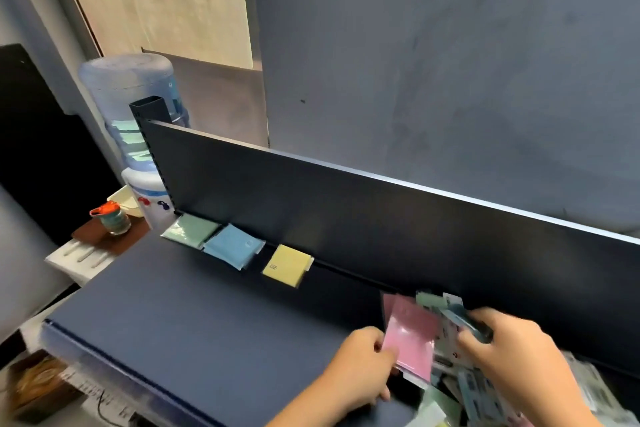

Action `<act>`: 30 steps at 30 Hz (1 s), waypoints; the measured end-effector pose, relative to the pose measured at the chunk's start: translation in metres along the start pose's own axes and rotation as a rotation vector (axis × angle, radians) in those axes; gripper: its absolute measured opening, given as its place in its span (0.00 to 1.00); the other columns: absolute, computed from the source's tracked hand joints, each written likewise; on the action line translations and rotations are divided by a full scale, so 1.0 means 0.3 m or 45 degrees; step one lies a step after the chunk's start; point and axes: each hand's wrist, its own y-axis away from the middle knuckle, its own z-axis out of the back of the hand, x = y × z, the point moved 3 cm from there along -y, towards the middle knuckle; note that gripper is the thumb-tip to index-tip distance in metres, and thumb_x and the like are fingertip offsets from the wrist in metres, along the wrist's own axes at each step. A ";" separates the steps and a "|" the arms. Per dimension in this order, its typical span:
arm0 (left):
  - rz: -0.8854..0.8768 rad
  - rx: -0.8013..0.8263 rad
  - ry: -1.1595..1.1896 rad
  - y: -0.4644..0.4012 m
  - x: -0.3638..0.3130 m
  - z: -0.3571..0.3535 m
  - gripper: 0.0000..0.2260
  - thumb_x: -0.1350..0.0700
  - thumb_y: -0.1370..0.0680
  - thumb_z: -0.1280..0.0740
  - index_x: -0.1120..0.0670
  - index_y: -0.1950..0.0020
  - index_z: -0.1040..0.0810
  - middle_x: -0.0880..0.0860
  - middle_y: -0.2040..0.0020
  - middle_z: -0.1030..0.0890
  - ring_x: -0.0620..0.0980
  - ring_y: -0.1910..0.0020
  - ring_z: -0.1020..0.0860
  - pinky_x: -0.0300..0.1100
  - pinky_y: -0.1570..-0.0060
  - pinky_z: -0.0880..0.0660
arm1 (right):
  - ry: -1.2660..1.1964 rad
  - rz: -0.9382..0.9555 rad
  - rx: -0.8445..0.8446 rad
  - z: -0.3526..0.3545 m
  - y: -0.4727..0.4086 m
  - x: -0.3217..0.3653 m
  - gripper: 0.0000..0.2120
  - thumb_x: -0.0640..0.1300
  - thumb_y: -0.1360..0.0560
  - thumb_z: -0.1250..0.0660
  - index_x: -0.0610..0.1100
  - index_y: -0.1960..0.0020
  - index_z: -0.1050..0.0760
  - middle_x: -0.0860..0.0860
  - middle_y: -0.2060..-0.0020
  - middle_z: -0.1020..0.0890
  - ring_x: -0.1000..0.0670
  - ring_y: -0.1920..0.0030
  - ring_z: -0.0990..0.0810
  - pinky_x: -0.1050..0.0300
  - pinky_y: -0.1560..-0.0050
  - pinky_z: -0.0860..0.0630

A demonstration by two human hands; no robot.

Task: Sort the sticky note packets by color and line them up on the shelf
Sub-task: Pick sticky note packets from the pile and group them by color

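The pink packet (412, 336) is the one in play right now, held up just above the shelf (207, 315) near its right end. The left hand (363, 360) pinches it at the lower left edge, fingers curled onto it. The right hand (512, 347) is curled round a fanned bunch of mixed packets (450, 314), greenish and bluish ones from what I can make out, though it's blurry there.

These look like thin pads in glossy plastic sleeves, so I'd guess light, a bit floppy and pretty slippery. An edge pinch works for one, but a whole fan could easily slide apart. Safer to grab across the flat faces, thumb on top.

Already lined up along the back panel (381, 218): a green packet (188, 230) far left, a blue packet (233, 246) just beside it and slightly overlapping, then a yellow packet (287, 265) a little apart. So pink probably goes next, right of yellow.

More loose packets (478, 395) sit in a heap at the bottom right. Past the shelf's left end there's a water dispenser (138, 135) and a small jar (116, 218).
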 end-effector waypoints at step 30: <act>-0.349 -0.095 -0.406 -0.133 0.093 0.596 0.16 0.52 0.15 0.41 0.44 0.29 0.23 0.40 0.35 0.20 0.38 0.38 0.23 0.33 0.42 0.30 | -0.477 0.426 -0.469 -0.085 0.057 0.341 0.16 0.30 0.30 0.25 0.47 0.48 0.15 0.59 0.45 0.17 0.57 0.42 0.18 0.68 0.44 0.26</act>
